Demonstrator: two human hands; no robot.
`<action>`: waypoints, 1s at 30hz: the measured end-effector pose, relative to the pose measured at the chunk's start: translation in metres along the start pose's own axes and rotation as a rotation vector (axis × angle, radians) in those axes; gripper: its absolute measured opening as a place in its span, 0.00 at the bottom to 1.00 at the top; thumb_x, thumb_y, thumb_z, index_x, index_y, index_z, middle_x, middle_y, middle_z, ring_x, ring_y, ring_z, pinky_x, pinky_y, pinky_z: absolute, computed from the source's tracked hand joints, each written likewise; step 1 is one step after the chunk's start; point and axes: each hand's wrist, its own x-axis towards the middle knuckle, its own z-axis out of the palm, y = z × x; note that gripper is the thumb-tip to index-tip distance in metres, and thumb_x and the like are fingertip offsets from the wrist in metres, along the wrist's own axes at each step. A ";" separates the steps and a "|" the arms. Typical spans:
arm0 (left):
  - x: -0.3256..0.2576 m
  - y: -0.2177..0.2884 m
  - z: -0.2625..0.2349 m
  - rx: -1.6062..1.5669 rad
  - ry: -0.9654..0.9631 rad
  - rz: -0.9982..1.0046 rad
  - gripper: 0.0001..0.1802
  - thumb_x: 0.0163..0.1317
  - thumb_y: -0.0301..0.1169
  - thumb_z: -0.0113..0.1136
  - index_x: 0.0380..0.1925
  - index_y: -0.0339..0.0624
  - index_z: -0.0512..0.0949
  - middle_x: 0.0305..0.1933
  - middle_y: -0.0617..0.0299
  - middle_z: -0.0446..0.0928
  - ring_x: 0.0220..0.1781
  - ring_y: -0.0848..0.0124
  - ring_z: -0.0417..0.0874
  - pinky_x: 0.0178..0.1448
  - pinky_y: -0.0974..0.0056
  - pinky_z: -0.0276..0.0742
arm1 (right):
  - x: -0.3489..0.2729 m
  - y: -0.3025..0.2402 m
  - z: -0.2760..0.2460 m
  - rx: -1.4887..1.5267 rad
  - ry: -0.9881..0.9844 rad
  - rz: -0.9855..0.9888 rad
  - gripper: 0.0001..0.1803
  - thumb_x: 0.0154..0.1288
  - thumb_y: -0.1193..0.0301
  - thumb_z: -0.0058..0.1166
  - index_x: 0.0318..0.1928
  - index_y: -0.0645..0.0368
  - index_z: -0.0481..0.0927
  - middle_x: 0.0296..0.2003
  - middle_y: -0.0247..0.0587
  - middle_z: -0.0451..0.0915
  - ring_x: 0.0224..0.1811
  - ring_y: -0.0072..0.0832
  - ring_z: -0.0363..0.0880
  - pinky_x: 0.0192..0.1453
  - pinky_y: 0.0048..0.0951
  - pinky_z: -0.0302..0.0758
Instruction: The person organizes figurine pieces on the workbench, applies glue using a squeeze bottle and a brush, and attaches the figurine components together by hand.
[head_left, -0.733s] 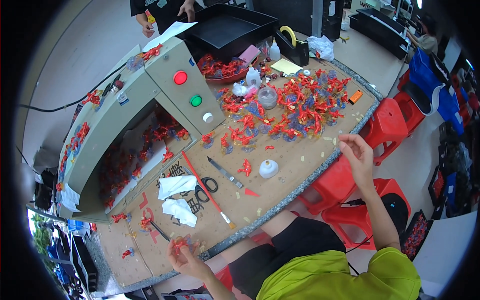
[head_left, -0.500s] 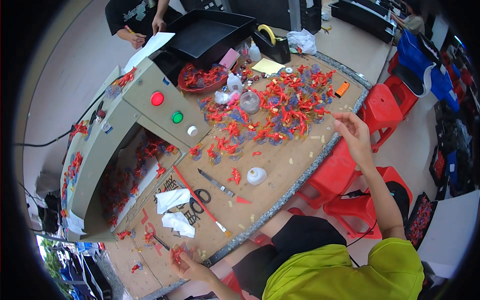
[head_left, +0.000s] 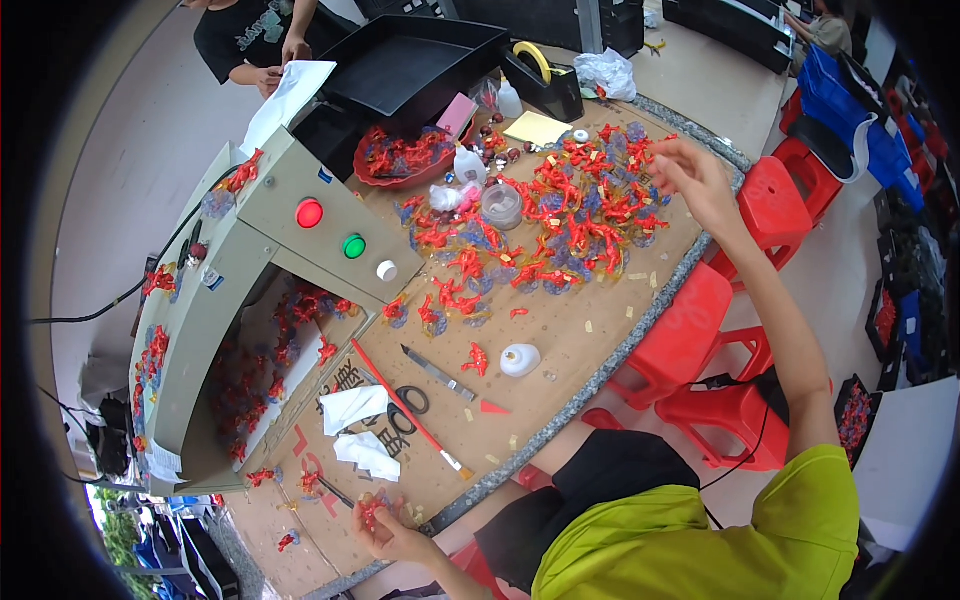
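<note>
while pinching a small red plastic piece, left hand; right hand loosely open, empty, above glossy red-and-clear pieces.

Bare tabletop offers passage; red pieces crowd beyond.

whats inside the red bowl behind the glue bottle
The red bowl holds a heap of small red and bluish-clear pieces. The heap covers its bottom, so anything underneath is hidden.
</note>
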 end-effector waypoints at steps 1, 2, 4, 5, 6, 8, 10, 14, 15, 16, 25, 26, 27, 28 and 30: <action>0.001 -0.002 -0.003 0.006 0.001 0.003 0.16 0.63 0.21 0.50 0.51 0.32 0.67 0.46 0.49 0.75 0.42 0.62 0.82 0.33 0.68 0.82 | 0.006 0.000 0.005 -0.096 -0.028 -0.035 0.21 0.66 0.62 0.49 0.52 0.65 0.71 0.39 0.43 0.78 0.38 0.26 0.77 0.43 0.27 0.74; 0.001 -0.004 -0.004 0.008 -0.014 0.011 0.16 0.63 0.21 0.50 0.51 0.32 0.67 0.46 0.49 0.75 0.42 0.62 0.82 0.33 0.68 0.82 | 0.008 -0.001 0.009 -0.091 -0.033 -0.036 0.21 0.66 0.62 0.49 0.52 0.65 0.71 0.39 0.43 0.78 0.38 0.26 0.77 0.43 0.27 0.74; 0.001 -0.005 -0.007 0.012 -0.025 0.019 0.16 0.63 0.21 0.50 0.51 0.31 0.67 0.46 0.48 0.75 0.41 0.62 0.82 0.32 0.69 0.82 | 0.010 -0.004 0.016 -0.598 0.024 -0.159 0.31 0.64 0.52 0.48 0.57 0.63 0.68 0.48 0.54 0.73 0.47 0.38 0.75 0.51 0.37 0.72; 0.001 -0.005 -0.006 0.001 -0.029 0.005 0.16 0.63 0.21 0.50 0.51 0.31 0.67 0.47 0.48 0.75 0.41 0.62 0.82 0.32 0.69 0.82 | 0.009 -0.005 0.019 -0.595 0.017 -0.165 0.31 0.64 0.52 0.48 0.57 0.63 0.68 0.48 0.54 0.73 0.47 0.38 0.75 0.51 0.37 0.72; 0.001 -0.004 -0.005 -0.011 -0.033 -0.011 0.16 0.63 0.20 0.50 0.52 0.31 0.67 0.47 0.48 0.75 0.41 0.62 0.82 0.32 0.69 0.82 | 0.003 -0.005 0.020 -0.653 -0.025 -0.173 0.37 0.59 0.46 0.50 0.60 0.61 0.66 0.52 0.59 0.68 0.53 0.45 0.70 0.55 0.42 0.69; 0.001 -0.005 -0.002 -0.011 -0.036 -0.014 0.16 0.63 0.21 0.50 0.52 0.32 0.67 0.47 0.48 0.75 0.41 0.63 0.82 0.32 0.69 0.83 | -0.010 -0.010 0.024 -0.712 -0.073 -0.179 0.44 0.54 0.40 0.52 0.62 0.59 0.63 0.55 0.63 0.64 0.58 0.51 0.65 0.58 0.47 0.66; 0.001 -0.005 -0.005 0.001 -0.035 -0.018 0.16 0.63 0.21 0.50 0.51 0.32 0.67 0.47 0.48 0.75 0.41 0.63 0.82 0.33 0.69 0.83 | -0.023 -0.022 0.033 -0.891 -0.134 -0.164 0.53 0.42 0.35 0.58 0.64 0.54 0.61 0.57 0.65 0.60 0.64 0.57 0.56 0.62 0.55 0.61; 0.002 -0.003 -0.005 0.028 -0.042 -0.012 0.16 0.63 0.21 0.50 0.51 0.32 0.67 0.46 0.48 0.76 0.41 0.64 0.82 0.33 0.68 0.83 | -0.045 -0.042 0.044 -0.999 -0.361 -0.170 0.60 0.34 0.34 0.63 0.67 0.45 0.54 0.63 0.64 0.48 0.67 0.61 0.46 0.61 0.63 0.59; 0.002 -0.003 -0.004 0.033 -0.044 -0.004 0.16 0.63 0.21 0.50 0.51 0.32 0.68 0.46 0.49 0.76 0.41 0.65 0.82 0.33 0.68 0.84 | -0.043 -0.031 0.045 -0.976 -0.396 -0.221 0.62 0.30 0.37 0.67 0.67 0.40 0.51 0.65 0.62 0.44 0.67 0.63 0.43 0.61 0.64 0.59; 0.001 -0.001 -0.003 0.034 -0.045 -0.008 0.16 0.63 0.21 0.50 0.51 0.32 0.68 0.46 0.49 0.76 0.41 0.65 0.82 0.33 0.68 0.84 | -0.040 -0.025 0.049 -0.978 -0.399 -0.219 0.62 0.30 0.37 0.67 0.67 0.40 0.51 0.65 0.62 0.44 0.67 0.63 0.43 0.61 0.64 0.59; 0.001 -0.003 0.000 0.053 -0.060 -0.006 0.16 0.62 0.23 0.52 0.50 0.32 0.69 0.44 0.50 0.76 0.39 0.69 0.80 0.32 0.69 0.84 | -0.003 -0.007 0.063 -0.956 -0.548 -0.296 0.61 0.29 0.52 0.73 0.67 0.31 0.51 0.62 0.63 0.49 0.65 0.66 0.48 0.59 0.65 0.61; 0.001 -0.002 0.000 0.079 -0.062 -0.004 0.16 0.62 0.23 0.52 0.50 0.32 0.69 0.43 0.51 0.75 0.39 0.69 0.80 0.32 0.69 0.84 | 0.001 -0.011 0.063 -0.997 -0.629 -0.223 0.60 0.29 0.53 0.73 0.67 0.34 0.51 0.62 0.62 0.51 0.63 0.65 0.51 0.59 0.64 0.61; 0.000 -0.001 -0.001 0.105 -0.064 -0.002 0.16 0.63 0.23 0.52 0.50 0.32 0.69 0.43 0.51 0.75 0.39 0.69 0.80 0.32 0.69 0.83 | 0.004 -0.013 0.063 -1.037 -0.708 -0.148 0.60 0.30 0.54 0.72 0.67 0.36 0.51 0.61 0.62 0.52 0.61 0.64 0.54 0.60 0.63 0.61; 0.000 0.000 -0.001 0.107 -0.065 0.000 0.16 0.63 0.23 0.52 0.50 0.32 0.69 0.43 0.51 0.75 0.39 0.69 0.80 0.32 0.69 0.83 | 0.008 -0.010 0.063 -1.034 -0.708 -0.148 0.60 0.30 0.54 0.72 0.67 0.36 0.51 0.61 0.62 0.52 0.61 0.64 0.54 0.60 0.63 0.61; 0.000 0.000 0.000 0.099 -0.073 -0.002 0.15 0.63 0.23 0.52 0.50 0.31 0.69 0.42 0.51 0.75 0.39 0.69 0.80 0.32 0.69 0.83 | 0.014 -0.003 0.056 -1.000 -0.663 -0.273 0.59 0.30 0.53 0.71 0.66 0.43 0.52 0.59 0.57 0.57 0.58 0.59 0.61 0.61 0.57 0.62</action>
